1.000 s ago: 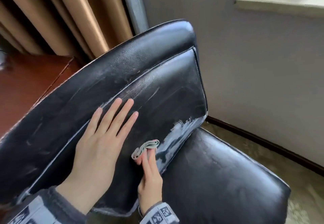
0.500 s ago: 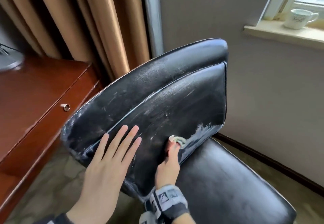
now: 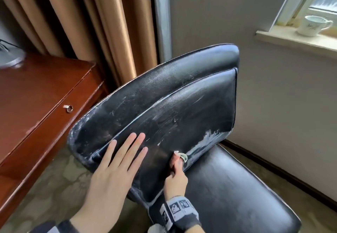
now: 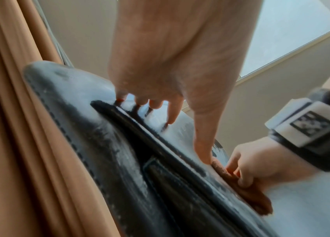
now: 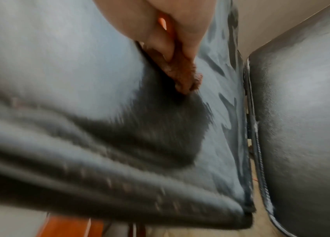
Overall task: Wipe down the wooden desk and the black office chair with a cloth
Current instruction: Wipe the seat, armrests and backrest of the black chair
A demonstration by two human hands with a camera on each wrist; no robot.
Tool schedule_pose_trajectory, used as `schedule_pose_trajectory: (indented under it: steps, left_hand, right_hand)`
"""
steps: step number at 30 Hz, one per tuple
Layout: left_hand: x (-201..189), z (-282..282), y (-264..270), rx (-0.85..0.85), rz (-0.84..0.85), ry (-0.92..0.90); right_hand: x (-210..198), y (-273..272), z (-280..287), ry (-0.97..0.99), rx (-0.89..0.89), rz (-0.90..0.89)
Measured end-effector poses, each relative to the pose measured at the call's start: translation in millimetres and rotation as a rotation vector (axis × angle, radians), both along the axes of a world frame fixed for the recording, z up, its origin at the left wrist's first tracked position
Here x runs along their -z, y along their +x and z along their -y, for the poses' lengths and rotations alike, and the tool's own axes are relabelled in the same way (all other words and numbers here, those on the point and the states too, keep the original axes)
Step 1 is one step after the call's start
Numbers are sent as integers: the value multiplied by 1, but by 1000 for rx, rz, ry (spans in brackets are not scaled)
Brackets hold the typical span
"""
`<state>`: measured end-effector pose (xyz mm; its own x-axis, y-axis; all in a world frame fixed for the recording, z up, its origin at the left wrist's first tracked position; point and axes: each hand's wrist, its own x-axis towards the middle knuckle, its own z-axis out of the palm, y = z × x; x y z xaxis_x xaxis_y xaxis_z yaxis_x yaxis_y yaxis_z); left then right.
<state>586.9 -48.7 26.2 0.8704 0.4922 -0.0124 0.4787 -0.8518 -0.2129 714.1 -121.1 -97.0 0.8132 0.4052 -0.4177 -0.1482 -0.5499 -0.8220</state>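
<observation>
Since a second ago the view has pulled back and more of the desk [image 3: 42,94] shows at the left, while the right hand [image 3: 176,179] has slid its cloth [image 3: 182,155] to the lower edge of the chair [image 3: 164,105] back. That hand pinches the small folded cloth between thumb and fingers and presses it against the black leather, just above the seat [image 3: 228,187]. In the right wrist view the cloth [image 5: 182,77] looks brownish and sits at the border of a dark wiped patch and the pale dusty film on the back. The left hand [image 3: 113,176] lies flat on the chair back, fingers straight and slightly spread, palm against the leather; the left wrist view shows its fingertips [image 4: 172,118] touching the surface. The two hands are near each other but apart in the head view.

Pale smears streak the chair back, heaviest near its lower right corner. The chair is turned with its back tilted toward the desk, which stands just beside it at the left. A small metal ring pull [image 3: 69,108] hangs on the desk front. Tan curtains [image 3: 82,22] hang behind. A white cup [image 3: 314,25] stands on the windowsill [image 3: 291,41] at the upper right. A marked band [image 3: 177,212] wraps the right wrist.
</observation>
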Motion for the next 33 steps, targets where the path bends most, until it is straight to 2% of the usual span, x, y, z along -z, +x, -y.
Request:
schedule_pose_trajectory:
  steps: [4, 6, 8, 11, 13, 17, 20, 22, 24, 26, 28, 30, 32, 33]
  left_hand:
    - [-4, 7, 4, 29, 82, 22]
    - [-2, 9, 5, 18, 96, 55]
    - [4, 11, 6, -16, 106, 115]
    - [10, 18, 9, -55, 116, 175]
    - [14, 26, 10, -82, 140, 214]
    - [24, 37, 4, -92, 203, 276]
    - [31, 38, -1, -73, 214, 360]
    - [38, 37, -4, -86, 227, 403]
    - [48, 37, -5, -111, 260, 446]
    - [64, 41, -6, -127, 320, 510]
    - [84, 45, -9, -156, 370, 551]
    - [104, 47, -15, -202, 419, 560]
    - [120, 45, -21, -222, 484, 575]
    - [127, 43, -23, -217, 512, 581]
  right_hand:
    - [-26, 59, -10, 106, 80, 114]
    - [-22, 71, -16, 82, 88, 116]
    - [-8, 58, -16, 78, 62, 103]
    - [29, 20, 9, 64, -98, 84]
    - [35, 21, 27, 101, -178, 121]
    - [21, 82, 16, 235, -171, 372]
    - [29, 101, 6, 252, -299, 581]
    - [57, 90, 14, 221, -430, 701]
    - [101, 75, 26, 230, -589, 841]
    - [136, 68, 40, 309, -699, 982]
    - [150, 83, 44, 361, -690, 1086]
    - [148, 119, 30, 519, -482, 1073]
    - [127, 160, 10, 523, -246, 1032]
    - [119, 171, 2, 496, -206, 1016]
